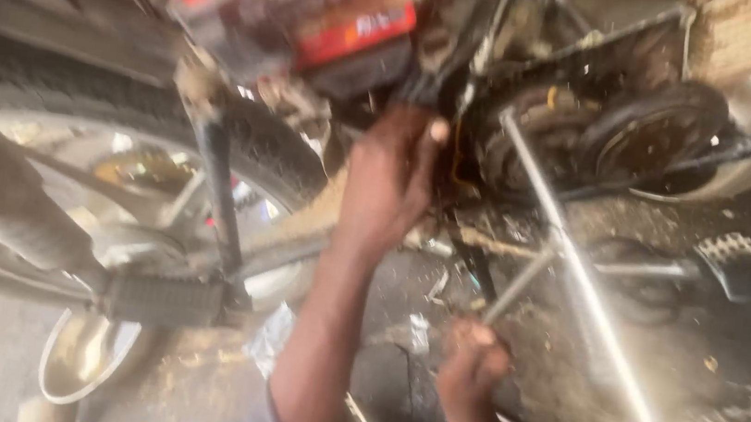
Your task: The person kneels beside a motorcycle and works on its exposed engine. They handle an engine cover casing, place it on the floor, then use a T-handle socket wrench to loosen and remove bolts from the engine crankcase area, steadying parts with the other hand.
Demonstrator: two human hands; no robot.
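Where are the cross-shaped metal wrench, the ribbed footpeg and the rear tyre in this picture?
Cross-shaped metal wrench (567, 250): head view, on the hub where its bars cross.
Ribbed footpeg (163, 299): head view, on the middle of its dark rubber.
Rear tyre (80, 101): head view, on the black tread, top of the wheel.

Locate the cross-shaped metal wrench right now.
Head view, right of centre: the cross-shaped metal wrench runs diagonally from the engine down to the dirty ground, its lower-left arm at the right hand.

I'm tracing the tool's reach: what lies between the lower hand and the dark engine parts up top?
In the head view, a silver cross-shaped wrench spans from the right hand up to the engine; dirty ground shows beneath it.
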